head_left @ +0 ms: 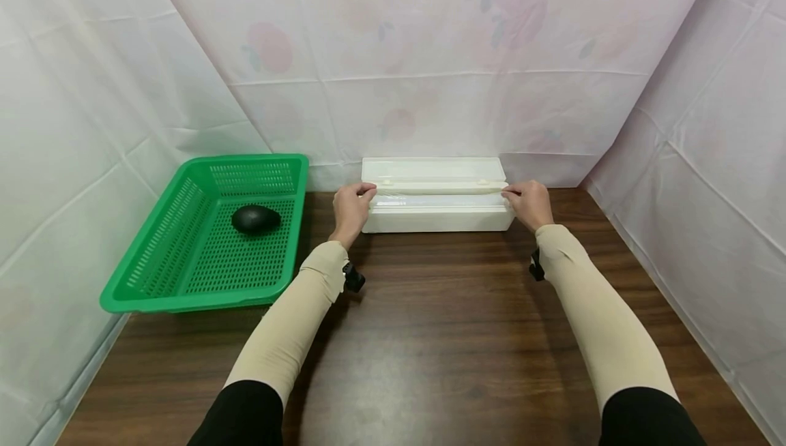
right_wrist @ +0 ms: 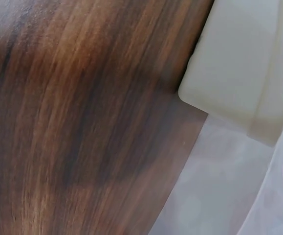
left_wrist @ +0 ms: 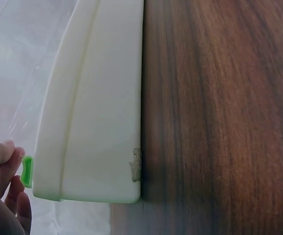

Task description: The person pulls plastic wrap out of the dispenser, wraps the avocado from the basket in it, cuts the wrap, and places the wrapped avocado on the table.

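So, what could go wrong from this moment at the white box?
The thin clear film could wrinkle or stick to itself, as the left fingers and right fingers seem to pinch it only at the sides. The white box might slide or lift if pulled, since no fingers appear to hold its base. The open lid could drop forward.

No text, label, brand, number or sign can be read in any of the three views.
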`<state>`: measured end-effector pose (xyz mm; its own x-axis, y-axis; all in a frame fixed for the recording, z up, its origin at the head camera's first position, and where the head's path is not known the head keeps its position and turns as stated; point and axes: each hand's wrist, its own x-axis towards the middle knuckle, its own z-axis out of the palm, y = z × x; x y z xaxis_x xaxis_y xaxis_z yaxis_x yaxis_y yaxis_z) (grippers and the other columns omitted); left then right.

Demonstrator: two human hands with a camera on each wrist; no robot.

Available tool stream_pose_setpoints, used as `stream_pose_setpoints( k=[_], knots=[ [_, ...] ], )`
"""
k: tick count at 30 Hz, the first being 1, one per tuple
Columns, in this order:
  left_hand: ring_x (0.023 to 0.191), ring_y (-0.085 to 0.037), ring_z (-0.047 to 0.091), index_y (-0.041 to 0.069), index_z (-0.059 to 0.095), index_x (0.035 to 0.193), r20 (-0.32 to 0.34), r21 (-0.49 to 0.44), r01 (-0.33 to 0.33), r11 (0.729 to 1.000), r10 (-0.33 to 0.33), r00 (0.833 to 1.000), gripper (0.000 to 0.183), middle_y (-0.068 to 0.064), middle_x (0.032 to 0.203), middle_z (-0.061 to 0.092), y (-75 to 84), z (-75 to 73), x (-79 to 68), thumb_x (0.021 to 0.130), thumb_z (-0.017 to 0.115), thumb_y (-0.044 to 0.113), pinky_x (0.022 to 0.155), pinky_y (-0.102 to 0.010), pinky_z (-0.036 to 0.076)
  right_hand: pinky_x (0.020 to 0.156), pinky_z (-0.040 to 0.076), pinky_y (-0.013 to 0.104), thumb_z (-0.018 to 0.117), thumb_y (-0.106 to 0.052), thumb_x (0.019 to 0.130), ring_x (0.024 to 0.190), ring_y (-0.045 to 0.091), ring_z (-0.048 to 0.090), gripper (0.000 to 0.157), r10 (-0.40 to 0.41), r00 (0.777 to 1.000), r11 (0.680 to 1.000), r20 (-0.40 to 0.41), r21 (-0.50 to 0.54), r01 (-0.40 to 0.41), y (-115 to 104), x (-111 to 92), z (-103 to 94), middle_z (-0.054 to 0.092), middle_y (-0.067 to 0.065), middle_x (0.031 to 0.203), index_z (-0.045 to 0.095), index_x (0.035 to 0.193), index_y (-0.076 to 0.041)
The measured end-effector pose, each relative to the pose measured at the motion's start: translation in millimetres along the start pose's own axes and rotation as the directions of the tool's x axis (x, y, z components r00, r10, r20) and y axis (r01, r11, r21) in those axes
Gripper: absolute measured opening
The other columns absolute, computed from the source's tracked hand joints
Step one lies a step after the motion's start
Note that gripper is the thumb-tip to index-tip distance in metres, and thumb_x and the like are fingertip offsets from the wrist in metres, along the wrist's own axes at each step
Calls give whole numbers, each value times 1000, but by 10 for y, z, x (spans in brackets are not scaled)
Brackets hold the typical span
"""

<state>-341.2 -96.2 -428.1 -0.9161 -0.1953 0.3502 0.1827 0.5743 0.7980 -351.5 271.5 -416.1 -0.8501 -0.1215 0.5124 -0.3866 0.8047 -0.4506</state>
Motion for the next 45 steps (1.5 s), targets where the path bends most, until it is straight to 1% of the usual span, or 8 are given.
stream_pose_setpoints(
  k=[5, 9, 15, 18, 23, 32, 38, 45],
  knots=[
    [84, -27, 65, 8, 78, 95, -16, -9, 2, 1000, -2, 1000, 16, -10, 95, 76, 22, -11, 8, 92, 68, 21, 72, -36, 48, 71, 51, 48, 67, -7, 90, 80, 40, 69, 16, 29, 1000, 1000, 9, 8, -29, -14, 18, -31, 73, 26, 90, 76, 93, 6],
    [82, -26, 64, 9, 78, 95, -20, -18, 2, 1000, -3, 1000, 17, -9, 95, 76, 33, -15, 13, 92, 68, 21, 71, -35, 47, 69, 49, 43, 67, -7, 90, 79, 38, 69, 16, 44, 999, 999, 12, 16, -44, -29, 17, -60, 73, 25, 91, 76, 93, 5],
    [82, -26, 64, 7, 78, 96, -36, -24, -17, 1000, 16, 999, 18, -10, 94, 76, 64, -28, 18, 92, 67, 21, 71, -34, 47, 63, 44, 36, 69, -6, 89, 74, 35, 68, 14, 31, 999, 999, -3, 27, -31, -53, 22, -98, 73, 24, 89, 76, 93, 5],
    [79, -26, 64, 7, 78, 95, -48, -32, -20, 999, 18, 999, 17, -11, 93, 76, 91, -42, 14, 92, 68, 20, 69, -33, 46, 63, 45, 38, 69, -7, 89, 74, 36, 68, 15, 26, 1000, 999, -13, 28, -25, -72, 27, -122, 73, 24, 89, 76, 92, 6],
    [78, -25, 64, 8, 78, 94, -57, -40, -10, 999, 8, 998, 17, -10, 92, 76, 127, -63, 10, 92, 68, 21, 66, -30, 45, 70, 49, 46, 69, -6, 89, 80, 39, 68, 14, 30, 999, 999, -26, 28, -29, -98, 40, -159, 73, 25, 90, 76, 91, 6],
    [80, -27, 67, 6, 77, 99, -52, -70, -23, 997, 19, 998, 21, -11, 94, 76, 155, -99, 12, 93, 67, 23, 70, -38, 50, 66, 43, 36, 67, -8, 91, 75, 35, 62, 15, 47, 999, 999, -27, 28, -46, -144, 47, -228, 72, 24, 88, 76, 93, 4],
    [71, -26, 66, 5, 77, 100, -62, -80, -44, 996, 39, 997, 21, -11, 91, 75, 169, -120, 5, 93, 67, 22, 65, -37, 49, 68, 41, 37, 67, -9, 91, 77, 35, 59, 16, 68, 998, 998, -15, 19, -68, -171, 33, -275, 72, 24, 89, 76, 95, 4],
    [78, -28, 67, 4, 77, 100, -73, -100, -54, 993, 47, 996, 21, -12, 93, 75, 195, -154, 1, 92, 68, 21, 69, -40, 50, 69, 39, 36, 68, -10, 91, 78, 33, 56, 17, 75, 997, 997, -14, 35, -75, -218, 33, -344, 72, 24, 88, 76, 95, 4]
  ],
)
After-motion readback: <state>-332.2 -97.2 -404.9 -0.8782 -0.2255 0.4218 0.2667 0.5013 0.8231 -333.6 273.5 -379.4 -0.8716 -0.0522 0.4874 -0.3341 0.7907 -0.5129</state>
